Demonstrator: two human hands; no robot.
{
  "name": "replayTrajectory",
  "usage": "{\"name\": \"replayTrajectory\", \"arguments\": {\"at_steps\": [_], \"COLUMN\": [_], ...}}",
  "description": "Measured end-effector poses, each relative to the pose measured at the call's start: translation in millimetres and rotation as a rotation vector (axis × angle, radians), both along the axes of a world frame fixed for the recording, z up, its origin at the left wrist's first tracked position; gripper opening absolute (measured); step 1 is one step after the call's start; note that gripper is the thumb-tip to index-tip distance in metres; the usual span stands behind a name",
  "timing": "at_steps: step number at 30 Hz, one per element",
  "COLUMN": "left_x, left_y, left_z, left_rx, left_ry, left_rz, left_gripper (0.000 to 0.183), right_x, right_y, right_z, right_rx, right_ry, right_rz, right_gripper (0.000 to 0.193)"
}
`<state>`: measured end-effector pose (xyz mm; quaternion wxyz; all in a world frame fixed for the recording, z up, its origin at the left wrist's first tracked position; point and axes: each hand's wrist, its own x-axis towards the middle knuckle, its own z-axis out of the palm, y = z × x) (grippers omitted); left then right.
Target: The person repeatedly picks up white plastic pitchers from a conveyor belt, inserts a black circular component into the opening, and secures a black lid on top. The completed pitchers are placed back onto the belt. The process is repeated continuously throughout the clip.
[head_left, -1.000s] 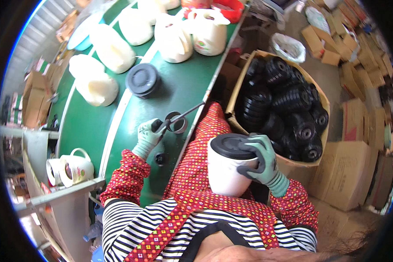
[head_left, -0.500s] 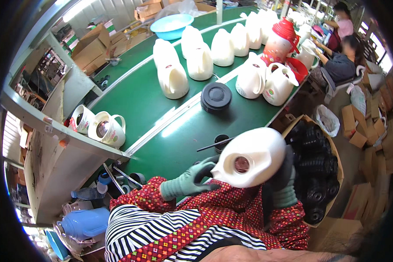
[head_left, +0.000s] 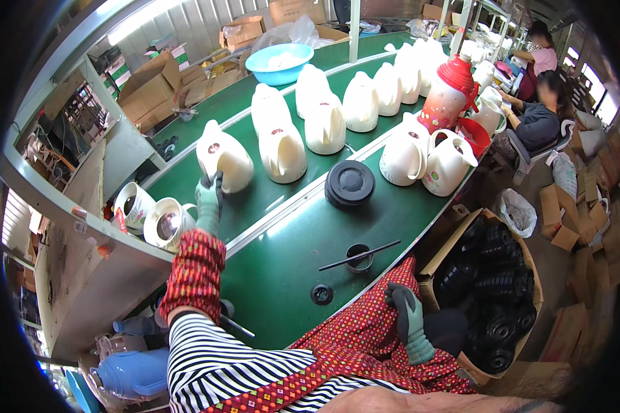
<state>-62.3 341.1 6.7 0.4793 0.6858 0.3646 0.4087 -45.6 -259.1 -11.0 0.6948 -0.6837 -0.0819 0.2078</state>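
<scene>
My left hand (head_left: pixel 209 199), in a green glove with dark fingers, reaches to the left part of the green table. Its fingers close at the near side of a white jug-shaped flask body (head_left: pixel 226 160), which stands upright with a dark reddish opening at its top. My right hand (head_left: pixel 408 320), gloved alike, hovers by the patterned apron at the table's near edge; its fingers are curled and nothing shows in them. In front lie a black ring (head_left: pixel 322 294) and a black cup-like part (head_left: pixel 360 261) with a thin dark rod (head_left: pixel 386 246) across it.
A stack of round black lids (head_left: pixel 350 183) stands mid-table. Several white flask bodies (head_left: pixel 325 125) line the back, beside a red flask (head_left: pixel 449 86). A carton (head_left: pixel 427 267) of black parts is at my right. Two co-workers (head_left: pixel 539 124) sit farther along. A blue basin (head_left: pixel 280 65) stands behind.
The white flask body has gone from in front of me to the left end of the row, with my left hand at it. My right hand has let go and dropped toward the apron.
</scene>
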Motion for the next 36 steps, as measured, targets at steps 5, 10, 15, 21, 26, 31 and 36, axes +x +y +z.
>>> {"name": "replayTrajectory", "arguments": {"at_steps": [5,10,15,21,26,31,36], "left_x": [110.5,114.1,73.8,-70.4,-134.0,-148.8,-119.3], "left_y": [79.1,130.7,67.1,-60.5,-41.2,-30.9,-143.5], "left_z": [-41.0,-36.0,-32.0,15.5,13.4,-1.3,79.6], "left_rx": [-0.2,0.028,0.234,0.517,0.385,0.568,0.686], "left_ry": [-0.004,0.574,0.516,0.697,0.917,0.73,0.529], "left_rz": [0.097,-0.004,0.203,0.417,0.345,0.449,0.027], "left_gripper": [0.054,0.079,0.093,0.122,0.085,0.049,0.023], "right_x": [-7.3,-2.1,-1.7,-1.9,-2.9,-0.7,14.0], "right_y": [-4.5,-0.7,7.8,4.6,5.2,0.8,18.2], "right_z": [1.0,-1.6,-3.9,-0.4,-0.9,10.3,41.9], "right_rx": [-0.031,0.013,0.002,0.003,0.026,0.022,-0.021], "right_ry": [0.0,0.021,0.038,-0.008,-0.013,0.013,-0.122], "right_rz": [-0.009,0.013,0.009,0.029,0.04,0.097,0.14], "right_gripper": [0.043,0.043,0.044,0.043,0.042,0.037,0.039]}}
